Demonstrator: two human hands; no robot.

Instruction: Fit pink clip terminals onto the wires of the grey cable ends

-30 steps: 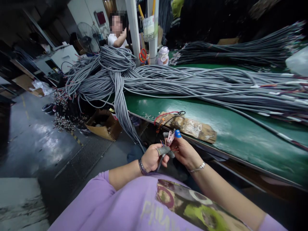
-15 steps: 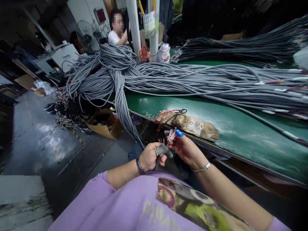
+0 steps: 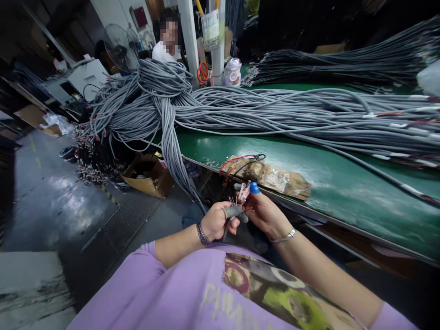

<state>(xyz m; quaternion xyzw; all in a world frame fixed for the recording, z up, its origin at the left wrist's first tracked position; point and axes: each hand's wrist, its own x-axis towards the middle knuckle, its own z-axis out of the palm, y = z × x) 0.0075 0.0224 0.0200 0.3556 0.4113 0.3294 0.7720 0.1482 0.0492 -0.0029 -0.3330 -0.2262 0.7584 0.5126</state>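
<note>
My left hand (image 3: 217,222), with grey covering on its fingers, is closed around the end of a grey cable. Thin coloured wires (image 3: 234,200) fan out from that end, above the fingers. Close beside it, my right hand (image 3: 267,211) pinches a small pale pink clip-like piece (image 3: 244,192) between a blue-covered thumb and a grey-covered finger. The pink piece sits right at the wires; whether it grips one is too small to tell.
Grey cables (image 3: 261,110) lie in a thick bundle along the green table (image 3: 330,169), some hanging off its left end. A wooden block (image 3: 285,181) with red and black leads rests at the near edge. Behind are a cardboard box (image 3: 146,176), a post (image 3: 218,59) and a person (image 3: 165,50).
My hands stay nearly in place, the pink piece still at the wires. The person at the back has lowered a raised arm. The view has shifted slightly.
</note>
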